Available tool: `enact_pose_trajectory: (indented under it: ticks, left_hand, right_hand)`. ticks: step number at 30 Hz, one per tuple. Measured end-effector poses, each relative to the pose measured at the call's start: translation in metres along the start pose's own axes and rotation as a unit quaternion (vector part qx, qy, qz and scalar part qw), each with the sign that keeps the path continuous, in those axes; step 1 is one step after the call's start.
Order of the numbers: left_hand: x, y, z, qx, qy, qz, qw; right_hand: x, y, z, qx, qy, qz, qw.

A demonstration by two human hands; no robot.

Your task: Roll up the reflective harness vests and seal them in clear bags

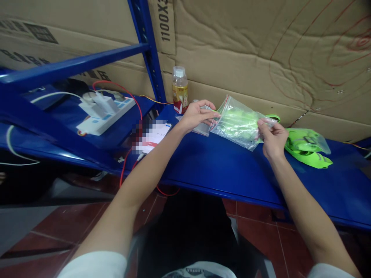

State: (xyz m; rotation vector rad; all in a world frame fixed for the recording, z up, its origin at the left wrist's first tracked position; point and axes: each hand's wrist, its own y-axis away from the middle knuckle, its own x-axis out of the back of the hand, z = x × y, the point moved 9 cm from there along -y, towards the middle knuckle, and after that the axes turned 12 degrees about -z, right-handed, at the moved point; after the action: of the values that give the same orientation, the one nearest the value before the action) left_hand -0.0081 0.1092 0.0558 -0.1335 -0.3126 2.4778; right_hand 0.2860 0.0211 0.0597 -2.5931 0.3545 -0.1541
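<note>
A: Start at the left. What's there?

B: A power strip [113,116] with 2 white plugs, and a red cable [140,110] dropping past the desk's near edge. Then a phone [156,136], with a lead that looks plugged into its near end.

A: Any risk?

B: The left forearm passes just beside the phone. A careless sweep could shove it, and a snagged lead could drag it off the desk [199,162].

A: And the bottle [180,92]?

B: It stands upright at the far side, close to the left hand [198,115]. A backward flick of the wrist could tip it.

A: What is that hand doing?

B: Its fingers are bent, the tips at the left, red-striped edge of the bag [236,122]. I can't tell whether they grip it. A flat spare bag [202,129] lies partly beneath the hand; the 2 films could cling together.

A: Where's the bag itself?

B: Raised above the middle of the desk, between both hands, bright green stuff inside. I can't see whether the striped edge is sealed; if it isn't, tilting that end down could spill the contents.

A: The right hand [272,138]?

B: Pinching the bag's right end, thumb on top. Slick plastic could slide free if the pinch loosens.

A: Farthest right?

B: A green bundle [305,143], partly covered by clear plastic, just beside that hand. A swing rightward could knock it.
</note>
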Motion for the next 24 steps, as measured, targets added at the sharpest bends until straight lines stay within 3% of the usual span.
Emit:
enact_pose_trajectory:
  ticks: [11,20,24]
  left_hand:
    - [-0.015,0.004,0.008,-0.01,-0.056,-0.015,0.998]
    - [-0.02,0.006,0.008,-0.012,-0.053,-0.051,0.997]
    - [-0.016,0.001,0.003,-0.029,-0.125,-0.045,0.991]
  right_hand:
    - [-0.004,0.004,0.004,-0.001,0.022,-0.014,1.0]
    - [0.0,0.004,-0.008,0.003,0.064,-0.015,0.998]
    - [0.005,-0.001,-0.008,-0.013,0.086,-0.038,0.995]
